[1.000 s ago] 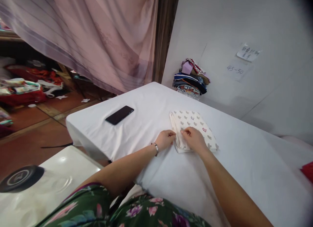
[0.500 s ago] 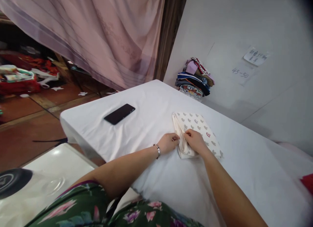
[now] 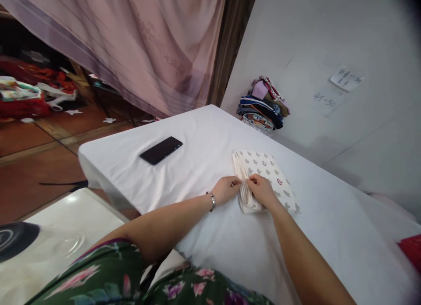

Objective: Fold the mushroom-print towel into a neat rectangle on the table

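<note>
A folded white cloth [image 3: 256, 160] with a grey printed pattern and a few small red and dark motifs lies on the white-covered table [image 3: 197, 129]. Its layered folds face left. At those folds, my left hand [image 3: 226, 189] is closed, the fingertips pinching the edge from the left side. My right hand [image 3: 262, 190] pinches the same layers from the right, with its wrist over the near part of the cloth. Whether it is a garment or a plain piece of fabric I cannot tell. A bracelet [image 3: 211, 201] circles my left wrist.
A black phone [image 3: 161, 150] lies on the table to the left. Stacked folded clothes [image 3: 261, 105] stand by the wall at the far edge. A pink curtain [image 3: 158, 46] hangs behind. At lower left is a white surface with a dark round object [image 3: 18, 240]; something red [image 3: 411, 250] shows at right.
Both hands stay on the folded edge with hardly any movement; the left has crept slightly towards the right hand. The camera view has shifted a little.
</note>
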Action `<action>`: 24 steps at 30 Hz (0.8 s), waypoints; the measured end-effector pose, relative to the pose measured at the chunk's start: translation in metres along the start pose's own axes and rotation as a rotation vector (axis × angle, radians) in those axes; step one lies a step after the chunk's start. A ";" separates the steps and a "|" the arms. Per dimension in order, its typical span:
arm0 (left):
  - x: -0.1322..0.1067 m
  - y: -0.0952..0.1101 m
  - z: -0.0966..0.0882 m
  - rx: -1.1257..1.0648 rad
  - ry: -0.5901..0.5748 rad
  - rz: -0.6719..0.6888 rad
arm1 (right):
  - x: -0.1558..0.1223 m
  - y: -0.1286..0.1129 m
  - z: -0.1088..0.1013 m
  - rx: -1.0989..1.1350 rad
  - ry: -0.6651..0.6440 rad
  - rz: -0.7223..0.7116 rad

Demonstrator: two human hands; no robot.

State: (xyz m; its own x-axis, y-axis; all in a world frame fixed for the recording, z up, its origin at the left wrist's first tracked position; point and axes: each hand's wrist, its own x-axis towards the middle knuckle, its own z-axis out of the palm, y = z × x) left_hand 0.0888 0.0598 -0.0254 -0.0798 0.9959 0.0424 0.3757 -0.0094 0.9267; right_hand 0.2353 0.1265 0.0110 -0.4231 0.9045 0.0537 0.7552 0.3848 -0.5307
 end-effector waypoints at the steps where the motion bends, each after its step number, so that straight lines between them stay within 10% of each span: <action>1: 0.002 0.001 -0.001 0.011 0.022 0.006 | -0.001 0.001 0.000 0.008 0.004 -0.002; 24: 0.044 0.013 0.010 0.168 0.117 -0.235 | -0.005 0.006 0.005 0.092 0.090 -0.021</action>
State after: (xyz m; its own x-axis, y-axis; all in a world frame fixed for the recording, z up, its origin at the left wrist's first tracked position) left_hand 0.0993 0.1048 -0.0156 -0.2845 0.9519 -0.1137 0.4811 0.2444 0.8419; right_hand 0.2393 0.1230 0.0034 -0.3885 0.9108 0.1395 0.6957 0.3892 -0.6038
